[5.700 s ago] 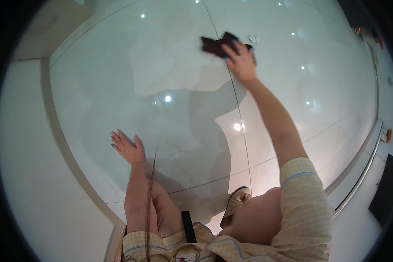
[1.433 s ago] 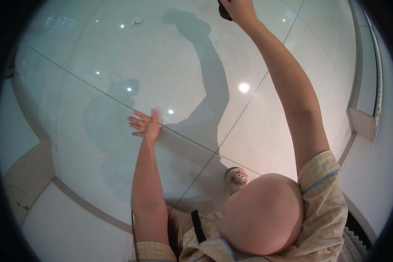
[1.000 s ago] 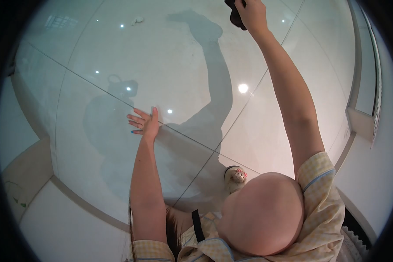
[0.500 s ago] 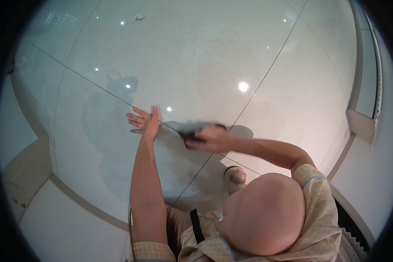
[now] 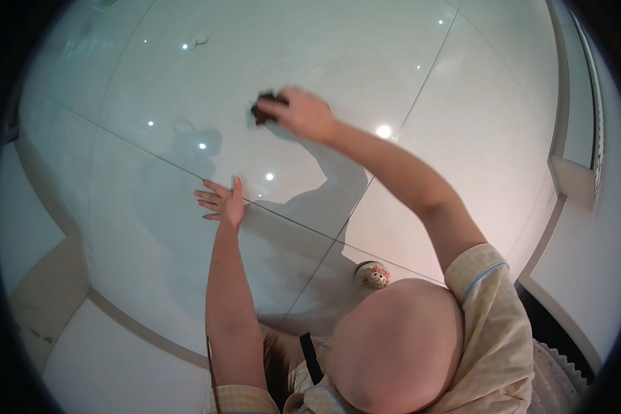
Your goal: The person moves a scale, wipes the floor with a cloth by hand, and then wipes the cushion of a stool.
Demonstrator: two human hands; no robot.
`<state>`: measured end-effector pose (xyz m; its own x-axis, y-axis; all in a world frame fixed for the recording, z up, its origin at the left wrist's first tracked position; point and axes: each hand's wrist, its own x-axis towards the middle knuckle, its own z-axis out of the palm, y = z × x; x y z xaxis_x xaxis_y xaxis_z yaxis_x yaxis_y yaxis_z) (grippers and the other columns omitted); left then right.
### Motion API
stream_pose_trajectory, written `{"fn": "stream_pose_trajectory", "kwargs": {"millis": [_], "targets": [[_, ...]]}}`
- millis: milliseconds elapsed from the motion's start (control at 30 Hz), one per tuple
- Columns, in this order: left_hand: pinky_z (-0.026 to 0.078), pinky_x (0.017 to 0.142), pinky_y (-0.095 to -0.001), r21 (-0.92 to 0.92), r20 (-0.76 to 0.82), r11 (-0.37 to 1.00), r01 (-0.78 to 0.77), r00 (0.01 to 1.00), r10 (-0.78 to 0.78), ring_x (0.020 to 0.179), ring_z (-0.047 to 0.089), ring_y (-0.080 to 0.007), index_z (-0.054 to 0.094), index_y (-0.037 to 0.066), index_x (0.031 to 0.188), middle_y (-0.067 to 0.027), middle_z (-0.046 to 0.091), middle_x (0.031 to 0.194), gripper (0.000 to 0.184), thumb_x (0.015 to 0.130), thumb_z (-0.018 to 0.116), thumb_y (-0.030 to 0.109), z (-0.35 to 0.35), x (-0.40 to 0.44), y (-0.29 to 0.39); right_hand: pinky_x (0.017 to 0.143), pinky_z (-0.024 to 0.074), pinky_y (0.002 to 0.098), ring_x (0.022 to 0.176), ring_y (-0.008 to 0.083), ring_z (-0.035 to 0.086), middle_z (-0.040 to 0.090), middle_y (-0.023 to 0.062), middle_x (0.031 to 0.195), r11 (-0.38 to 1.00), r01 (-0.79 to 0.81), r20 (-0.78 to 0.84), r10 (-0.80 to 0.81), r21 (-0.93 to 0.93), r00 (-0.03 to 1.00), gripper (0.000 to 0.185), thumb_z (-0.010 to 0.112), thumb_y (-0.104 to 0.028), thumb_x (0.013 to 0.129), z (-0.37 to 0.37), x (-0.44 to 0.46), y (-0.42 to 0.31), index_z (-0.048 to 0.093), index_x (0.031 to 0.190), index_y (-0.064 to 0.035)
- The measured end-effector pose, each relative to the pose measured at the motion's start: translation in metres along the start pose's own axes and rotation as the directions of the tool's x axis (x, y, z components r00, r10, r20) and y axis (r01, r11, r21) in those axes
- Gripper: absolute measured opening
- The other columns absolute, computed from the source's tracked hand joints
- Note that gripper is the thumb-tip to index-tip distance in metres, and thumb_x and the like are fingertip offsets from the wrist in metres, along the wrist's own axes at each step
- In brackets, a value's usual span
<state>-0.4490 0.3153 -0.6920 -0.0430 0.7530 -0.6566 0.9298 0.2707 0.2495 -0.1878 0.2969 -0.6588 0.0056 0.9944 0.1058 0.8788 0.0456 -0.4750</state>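
Note:
My right hand [image 5: 303,114] is stretched far forward over the glossy pale tiled floor [image 5: 310,217]. Its fingers are closed on a dark, crumpled cloth [image 5: 269,108], which looks pressed to the tiles; motion blurs its edges. Nearer to me on the left, my left hand [image 5: 222,201] rests on the floor beside a tile seam, fingers spread and holding nothing.
A small pale scrap [image 5: 199,43] lies at the far left of the floor. My slipper [image 5: 374,274] and bare knee [image 5: 397,338] are close in. Low white walls with skirting [image 5: 145,324] border the left, and a ledge [image 5: 574,181] stands at right.
My right hand has swept the dark cloth forward and slightly left, from close in front of me to farther out. My left hand stays planted; the view has shifted slightly.

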Motion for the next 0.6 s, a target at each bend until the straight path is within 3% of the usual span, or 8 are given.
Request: {"fn": "stream_pose_trajectory", "kwargs": {"millis": [33, 100, 167, 300, 400, 500, 600], "targets": [[-0.008, 0.099, -0.0568, -0.001, -0.003, 1.000, 0.006, 1.000, -0.006, 0.126, -0.024, -0.0407, -0.019, 0.007, 0.134, -0.0244, -0.028, 0.135, 0.093, 0.081, 0.031, 0.063, 0.000, 0.000, 0.000, 0.066, 0.0472, 0.0372, 0.085, 0.0286, 0.052, 0.050, 0.0108, 0.091, 0.997, -0.001, -0.221, 0.017, 0.071, 0.975, 0.042, 0.057, -0.018, 0.075, -0.016, 0.011, 0.004, 0.050, 0.115, -0.0286], [-0.007, 0.100, -0.0562, -0.008, 0.004, 1.000, 0.012, 1.000, -0.012, 0.126, -0.024, -0.0399, -0.019, 0.007, 0.134, -0.0242, -0.028, 0.135, 0.092, 0.081, 0.031, 0.064, 0.003, -0.003, 0.000, 0.063, 0.0481, 0.0340, 0.081, 0.0263, 0.053, 0.050, 0.0097, 0.091, 0.997, 0.007, -0.447, 0.030, 0.080, 0.894, 0.049, 0.064, -0.018, 0.070, -0.064, 0.020, 0.001, 0.051, 0.116, -0.0304], [-0.007, 0.101, -0.0554, 0.009, 0.002, 0.999, 0.033, 0.999, -0.033, 0.127, -0.024, -0.0386, -0.019, 0.008, 0.134, -0.0230, -0.028, 0.136, 0.092, 0.081, 0.031, 0.064, 0.000, -0.003, 0.002, 0.062, 0.0482, 0.0325, 0.078, 0.0243, 0.053, 0.051, 0.0090, 0.090, 0.997, 0.069, -0.565, -0.035, 0.038, 0.824, 0.052, 0.065, -0.017, 0.068, -0.099, 0.011, 0.005, 0.052, 0.116, -0.0315], [-0.006, 0.101, -0.0551, 0.006, 0.012, 0.999, 0.038, 0.999, -0.038, 0.127, -0.024, -0.0376, -0.019, 0.008, 0.134, -0.0221, -0.028, 0.136, 0.091, 0.081, 0.030, 0.064, 0.001, 0.000, -0.001, 0.065, 0.0473, 0.0316, 0.081, 0.0259, 0.051, 0.053, 0.0095, 0.093, 0.998, -0.014, -0.579, -0.028, -0.068, 0.815, 0.058, 0.064, -0.010, 0.064, -0.130, -0.054, 0.012, 0.053, 0.118, -0.0283], [-0.005, 0.101, -0.0554, 0.046, 0.002, 0.998, 0.040, 0.999, -0.040, 0.127, -0.023, -0.0376, -0.019, 0.008, 0.134, -0.0222, -0.028, 0.136, 0.091, 0.081, 0.029, 0.064, 0.004, 0.003, -0.003, 0.068, 0.0467, 0.0327, 0.082, 0.0284, 0.050, 0.053, 0.0113, 0.094, 0.969, -0.239, -0.477, 0.179, -0.068, 0.861, 0.060, 0.063, -0.008, 0.063, -0.110, -0.136, 0.027, 0.052, 0.119, -0.0252], [-0.002, 0.101, -0.0559, 0.081, -0.036, 0.995, 0.051, 0.998, -0.048, 0.129, -0.020, -0.0382, -0.018, 0.010, 0.135, -0.0219, -0.026, 0.137, 0.091, 0.079, 0.025, 0.068, 0.006, 0.005, -0.003, 0.070, 0.0453, 0.0363, 0.081, 0.0303, 0.049, 0.052, 0.0137, 0.095, 0.873, -0.488, -0.359, 0.461, 0.018, 0.811, 0.064, 0.063, -0.007, 0.062, -0.070, -0.225, 0.031, 0.049, 0.122, -0.0253], [-0.001, 0.101, -0.0564, 0.119, -0.043, 0.991, 0.065, 0.997, -0.060, 0.129, -0.019, -0.0382, -0.017, 0.010, 0.135, -0.0219, -0.025, 0.138, 0.092, 0.079, 0.025, 0.069, 0.008, 0.006, -0.005, 0.073, 0.0424, 0.0372, 0.079, 0.0293, 0.048, 0.050, 0.0133, 0.094, 0.835, -0.510, -0.217, 0.469, -0.206, 0.856, 0.067, 0.065, -0.010, 0.061, -0.024, -0.283, 0.021, 0.047, 0.124, -0.0246]]}}
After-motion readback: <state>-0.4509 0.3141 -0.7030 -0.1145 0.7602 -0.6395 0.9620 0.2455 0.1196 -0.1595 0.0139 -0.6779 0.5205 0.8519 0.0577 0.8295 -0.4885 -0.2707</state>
